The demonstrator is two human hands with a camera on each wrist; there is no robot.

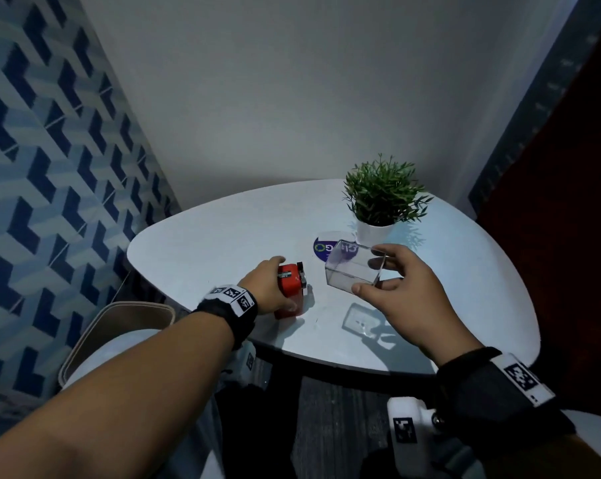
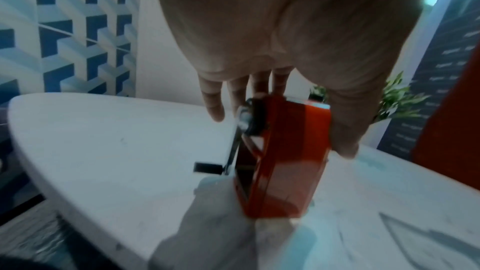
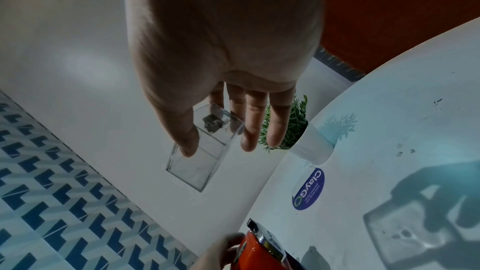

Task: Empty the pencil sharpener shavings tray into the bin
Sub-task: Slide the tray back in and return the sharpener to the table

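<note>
The left hand (image 1: pixel 262 283) grips the red pencil sharpener (image 1: pixel 289 291) standing on the white worktop (image 1: pixel 205 243). The right hand (image 1: pixel 404 295) pinches the clear shavings tray (image 1: pixel 354 267) above the worktop, a few dark shavings inside. The bin (image 1: pixel 95 337) stands on the floor by the worktop's left edge.

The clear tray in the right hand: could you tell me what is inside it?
A small dark clump of shavings lies inside the clear tray, near the right hand fingers; the thumb covers part of one wall.
</note>
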